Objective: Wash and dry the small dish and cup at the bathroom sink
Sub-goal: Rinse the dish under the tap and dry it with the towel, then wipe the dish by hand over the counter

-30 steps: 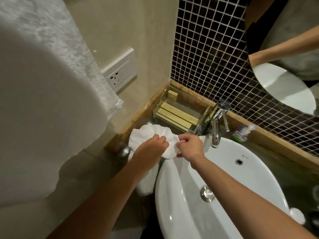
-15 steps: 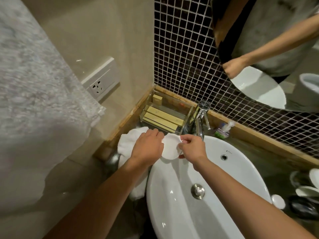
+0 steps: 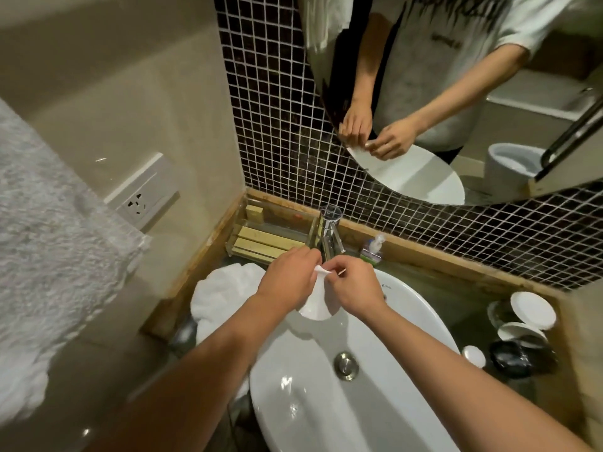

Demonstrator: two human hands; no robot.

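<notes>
Head view: both hands' fingers [image 3: 321, 256] pinch closed on small white dish [image 3: 316, 303] over sink [image 3: 408, 308]

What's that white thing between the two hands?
In the head view, the small white dish sits between the left hand and right hand, held over the sink.

Glossy white ceramic sink [image 3: 408, 321], polished metal tap [image 3: 330, 236], fluffy cloth towel [image 3: 225, 288]; the small dish [image 3: 316, 305] looks glazed, perhaps.
</notes>
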